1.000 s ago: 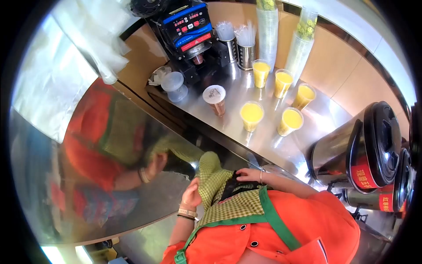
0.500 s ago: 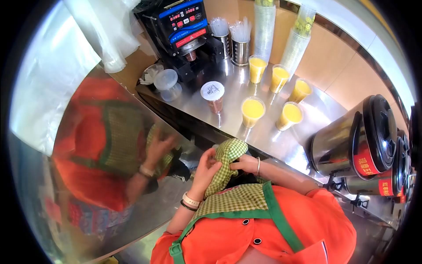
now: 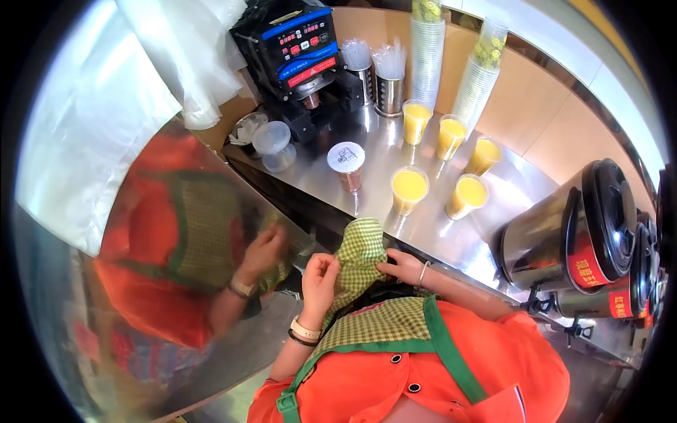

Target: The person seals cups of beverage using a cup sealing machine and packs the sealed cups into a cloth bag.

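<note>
A green checked cloth [image 3: 363, 250], which looks like part of the apron [image 3: 381, 326], stands up in front of my body. My right hand [image 3: 404, 268] pinches its right edge, with a bracelet on the wrist. On the cloth's left side, my left hand [image 3: 320, 280] has its fingers curled together near the edge; whether they grip it is hard to tell. Beyond the cloth, a sealed brown drink [image 3: 347, 158] stands on the steel counter [image 3: 310, 173]. Several yellow drinks, one of them a front cup [image 3: 410, 189], stand open to its right.
A sealing machine [image 3: 296, 53] stands at the back, beside straw holders [image 3: 389, 84] and tall cup stacks [image 3: 427, 60]. Clear lids [image 3: 273, 138] lie left of it. Large steel urns [image 3: 557, 233] line the right. A reflective panel [image 3: 211, 233] and plastic bags [image 3: 92, 120] are at left.
My hands came together at the cloth, then moved slightly apart. The cloth was bunched between them half a second ago and now stands more spread. The view has shifted a little.
</note>
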A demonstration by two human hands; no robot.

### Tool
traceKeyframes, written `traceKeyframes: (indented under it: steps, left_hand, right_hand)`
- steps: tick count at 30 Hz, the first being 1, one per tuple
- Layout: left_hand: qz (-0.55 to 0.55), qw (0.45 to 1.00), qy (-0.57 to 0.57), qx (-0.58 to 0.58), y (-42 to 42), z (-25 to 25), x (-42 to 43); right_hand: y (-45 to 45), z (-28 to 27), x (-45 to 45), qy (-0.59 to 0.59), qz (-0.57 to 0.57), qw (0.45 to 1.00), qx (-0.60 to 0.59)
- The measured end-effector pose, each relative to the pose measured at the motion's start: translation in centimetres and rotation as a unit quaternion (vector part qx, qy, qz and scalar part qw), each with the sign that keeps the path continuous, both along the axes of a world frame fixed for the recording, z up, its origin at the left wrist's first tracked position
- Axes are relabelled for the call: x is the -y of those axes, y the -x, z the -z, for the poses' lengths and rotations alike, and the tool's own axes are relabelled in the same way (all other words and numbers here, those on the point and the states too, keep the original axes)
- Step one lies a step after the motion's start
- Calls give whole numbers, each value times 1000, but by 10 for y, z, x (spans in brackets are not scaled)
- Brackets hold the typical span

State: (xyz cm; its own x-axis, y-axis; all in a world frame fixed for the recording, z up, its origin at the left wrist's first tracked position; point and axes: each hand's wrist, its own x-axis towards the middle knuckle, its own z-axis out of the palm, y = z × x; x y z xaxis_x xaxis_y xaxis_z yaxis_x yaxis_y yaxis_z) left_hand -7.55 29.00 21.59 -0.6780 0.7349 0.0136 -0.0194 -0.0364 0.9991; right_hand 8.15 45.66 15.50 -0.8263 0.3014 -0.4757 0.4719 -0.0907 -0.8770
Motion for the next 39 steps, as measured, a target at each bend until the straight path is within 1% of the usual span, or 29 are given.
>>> traceKeyframes:
  steps: [1,2,3,5,6,7,8,9,10,12,14,15,17,18,20,21,23,25,27,28,30,32,33,36,38,39]
  left_hand:
    - [0,1000,10,-27,1,2,1]
    - [0,998,19,-54,1,3,2]
    - [-2,998,18,-54,0,3,2]
    - [-31,994,4,-106,0,3,1]
    - [-32,994,5,-106,0,4,1]
    - [-39,993,2,-113,0,4,2]
    - [-45,992,-1,-119,1,5,2]
    - [-42,992,0,-116,1,3,2]
    - [-33,990,5,-134,1,-1,2]
    - [-20,989,12,-149,2,-6,2]
    - [13,986,4,-167,4,-6,3]
    - [16,986,4,-166,5,-6,3]
    - [40,985,5,-168,9,-7,2]
    - [42,985,3,-169,11,-11,1]
    - [63,971,12,-229,14,-19,0]
    - [64,973,4,-223,15,-20,-1]
    - [71,970,5,-234,17,-24,-3]
    - [79,968,-3,-239,19,-25,-10]
    - [72,970,-18,-230,16,-39,-25]
    - [64,973,-30,-222,16,-44,-34]
    - [46,968,-50,-243,19,-50,-58]
    - [-16,959,-63,-275,21,-63,-87]
    - [-21,959,-63,-276,23,-70,-103]
    - [-63,946,-102,-302,41,-91,-162]
    - [-149,892,-103,-413,61,-97,-202]
    - [-153,890,-106,-416,68,-97,-219]
  right_hand:
    - [-7,9,0,-186,-14,982,-20]
    - [-9,13,-1,-365,-28,930,-41]
    - [-9,-37,-4,-269,-70,958,67]
    - [-10,-63,-13,-287,-95,952,45]
    - [-11,-68,-17,-302,-117,946,24]
    - [-9,-69,-22,-349,-111,930,-18]
    - [-7,-76,-27,-349,-111,930,-17]
    - [-5,-88,-32,-418,-50,903,-80]
    - [-3,-100,-38,-482,11,865,-141]
    - [7,-129,-59,-580,49,803,-125]
    - [21,-130,-80,-606,70,791,-34]
    - [28,-125,-89,-606,72,792,-32]
    - [41,-113,-103,-645,-2,760,76]
    - [44,-111,-106,-646,1,760,77]
    - [51,-111,-108,-613,-53,777,134]
    - [55,-113,-108,-612,-50,778,133]
    - [61,-120,-109,-552,-72,812,177]
    - [64,-126,-109,-554,-75,809,179]
    - [65,-135,-113,-559,-89,804,183]
    - [66,-141,-116,-562,-81,806,166]
    - [70,-155,-126,-568,-81,806,144]
    - [74,-172,-141,-601,-56,794,73]
    - [77,-187,-146,-593,-54,800,67]
    - [90,-220,-167,-608,-42,792,32]
    - [101,-238,-181,-620,-41,784,19]
    - [106,-244,-189,-620,-35,784,15]
